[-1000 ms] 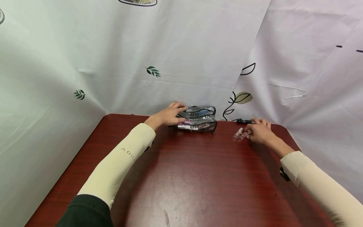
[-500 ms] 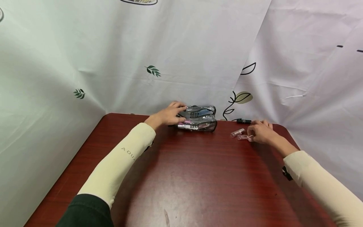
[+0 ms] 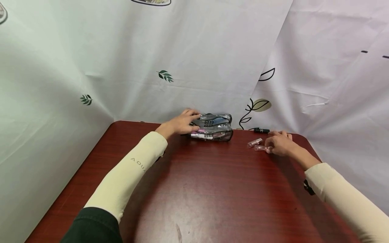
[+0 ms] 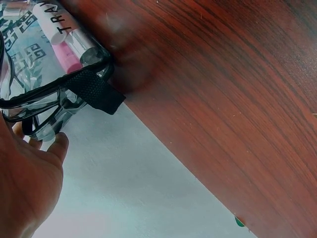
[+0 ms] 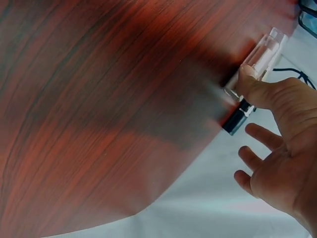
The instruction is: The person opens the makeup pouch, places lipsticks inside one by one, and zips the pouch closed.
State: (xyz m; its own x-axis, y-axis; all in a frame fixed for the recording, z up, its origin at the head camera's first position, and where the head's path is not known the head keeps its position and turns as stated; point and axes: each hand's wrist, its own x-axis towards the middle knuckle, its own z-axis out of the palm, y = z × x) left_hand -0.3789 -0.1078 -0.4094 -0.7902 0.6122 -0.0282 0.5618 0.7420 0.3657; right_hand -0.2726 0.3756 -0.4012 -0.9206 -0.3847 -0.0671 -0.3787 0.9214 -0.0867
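At the table's back edge, my left hand (image 3: 182,124) holds the left end of a clear pouch (image 3: 212,135) with black trim and printed logos. Two layers show; whether they are one pouch or two I cannot tell. White and pink tubes (image 4: 67,57) lie inside it in the left wrist view. Off to the right, my right hand (image 3: 281,143) pinches one end of a clear cosmetic tube (image 3: 259,147). Its thumb presses the tube (image 5: 270,47) in the right wrist view, the other fingers spread. A second clear tube (image 3: 254,142) lies just behind.
A black cap-like tube (image 3: 261,130) lies at the back edge, close to my right fingers. A white printed cloth (image 3: 182,67) hangs right behind the red-brown table (image 3: 206,189). A thin black cord (image 5: 292,71) shows beyond the tubes.
The two clear tubes have swung from a steep slant to lying flatter, most of it in the first half second. My right hand shifted slightly right. The left hand and pouch stayed put.
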